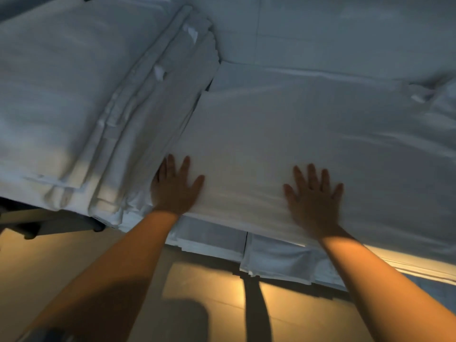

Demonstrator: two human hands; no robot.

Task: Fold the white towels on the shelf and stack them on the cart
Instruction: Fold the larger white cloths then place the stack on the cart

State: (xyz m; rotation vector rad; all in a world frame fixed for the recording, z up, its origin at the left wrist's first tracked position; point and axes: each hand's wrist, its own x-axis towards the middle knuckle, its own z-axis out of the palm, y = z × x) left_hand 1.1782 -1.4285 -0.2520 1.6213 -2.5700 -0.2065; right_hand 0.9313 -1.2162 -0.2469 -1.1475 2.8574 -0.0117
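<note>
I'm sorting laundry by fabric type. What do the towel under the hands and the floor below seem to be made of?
The towel looks like thin white woven cloth, matte: it lies flat with soft creases and a folded edge. It seems smoother than terry, though the dim, blurred view leaves that open. The floor looks like hard, smooth tile: it shows a faint sheen and a thin joint line.

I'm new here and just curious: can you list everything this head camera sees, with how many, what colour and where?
Spread towel: one, white, flat in the centre, under both hands.
Stack of folded towels: one stack, white, on the left, layered edges facing the spread towel.
Hanging towel edges: several, white, below the near edge.
Floor: tan, at the bottom, with shadows.
Dark frame: one, lower left, under the stack.
Left hand: one, flat on the towel's left edge.
Right hand: one, fingers spread, flat on the towel.
</note>
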